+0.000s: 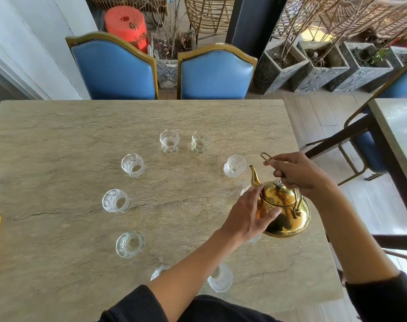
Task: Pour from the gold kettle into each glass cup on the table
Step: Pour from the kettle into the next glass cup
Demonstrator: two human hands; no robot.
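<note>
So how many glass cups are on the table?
10 glass cups: two far, one right, three left, two nearest, two mostly hidden behind left hand and gold kettle.

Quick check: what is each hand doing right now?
Left hand: cups the kettle body, fingers curled round it.
Right hand: grips the kettle's handle.

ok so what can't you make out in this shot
Head view:
kettle: lid on, fill level hidden.
cup by the spout: left hand covers all but a sliver.
cup under the kettle: mostly covered by it.
near cup: half behind the left forearm.
liquid in cups: glass too clear to tell.
</note>
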